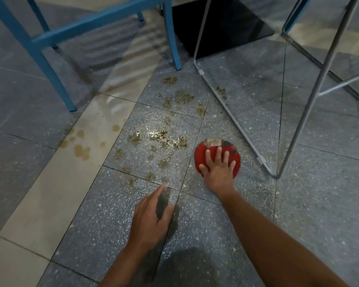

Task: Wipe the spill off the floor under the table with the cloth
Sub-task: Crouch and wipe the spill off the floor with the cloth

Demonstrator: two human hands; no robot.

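Note:
A bunched red cloth (201, 156) lies on the speckled grey floor, and my right hand (218, 170) presses flat on top of it with fingers spread. Brownish wet spill patches (164, 139) spread to the left of the cloth and up toward the chair legs; more drops (81, 150) sit on the pale tile strip. My left hand (151, 220) hovers low over the floor nearer to me, fingers stretched out and holding nothing. The cloth sits at the right edge of the spill, just left of a metal frame leg.
Blue chair legs (56, 79) stand at the upper left. A thin grey metal frame (232, 119) runs along the floor right of the cloth, with another leg (305, 108) rising. A black table base (222, 25) lies at the top.

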